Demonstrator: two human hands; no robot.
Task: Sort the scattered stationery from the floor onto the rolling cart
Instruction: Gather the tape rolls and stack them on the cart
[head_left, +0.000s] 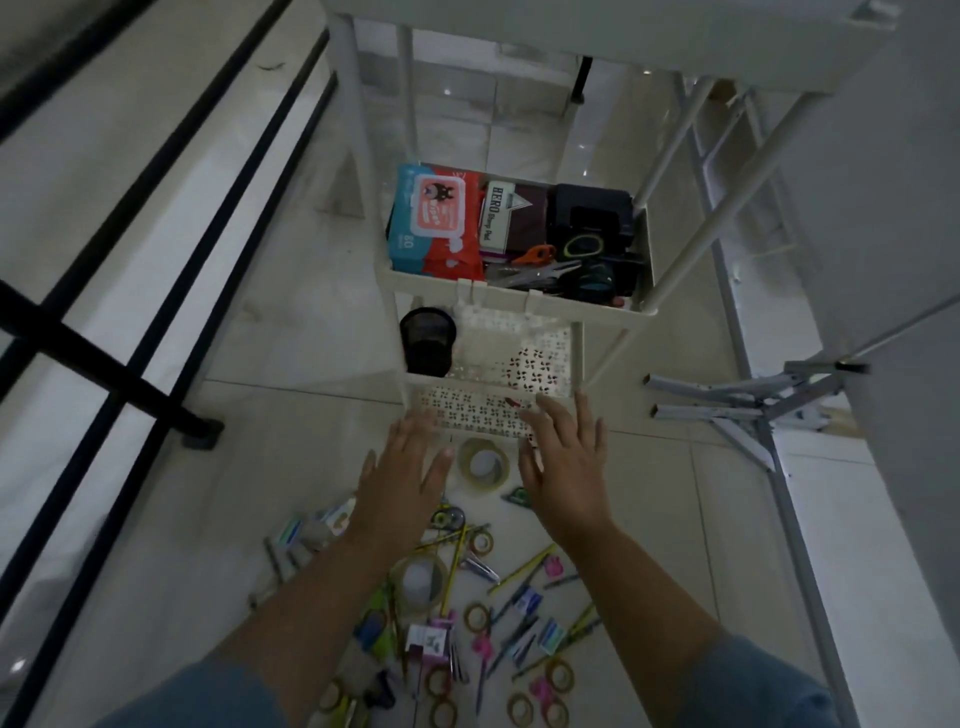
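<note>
Stationery (488, 613) litters floor; both hands, left (402, 478) and right (566, 457), released, should steady cart (493, 415) before loading.

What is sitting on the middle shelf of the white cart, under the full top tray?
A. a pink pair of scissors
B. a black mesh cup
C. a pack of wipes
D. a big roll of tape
B: a black mesh cup stands at the left end of the middle shelf; the wipes pack lies in the top tray, and the big tape roll is on the floor.
</note>
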